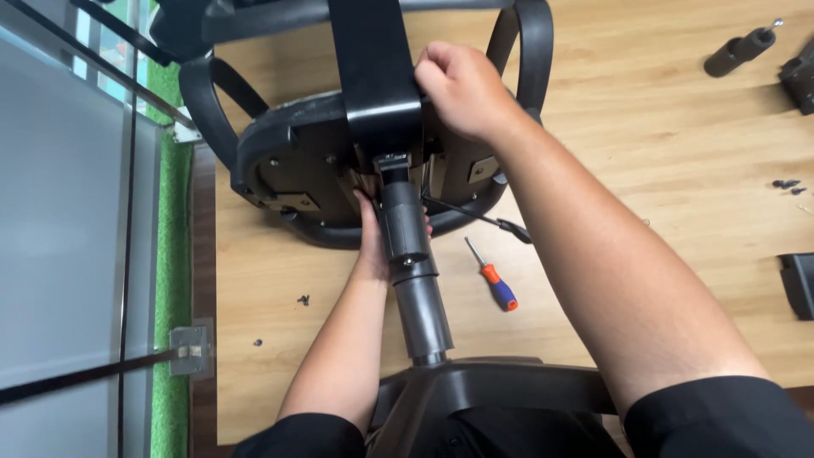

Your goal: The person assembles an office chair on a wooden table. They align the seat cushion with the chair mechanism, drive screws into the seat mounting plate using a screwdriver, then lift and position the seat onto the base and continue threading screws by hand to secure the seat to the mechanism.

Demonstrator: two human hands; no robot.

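Two hands work at frame centre on an upturned office chair (297,170): left hand (370,242) grasps its gas cylinder (407,246); right hand (462,89) is clenched on the black bracket (373,76). Screwdriver (493,277) lies beside on the wooden floor (661,144).

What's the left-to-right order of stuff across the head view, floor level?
Glass panel → green turf strip → metal floor bracket → loose screws → left hand → gas-lift cylinder → screwdriver → black cylinder part → small black screws.
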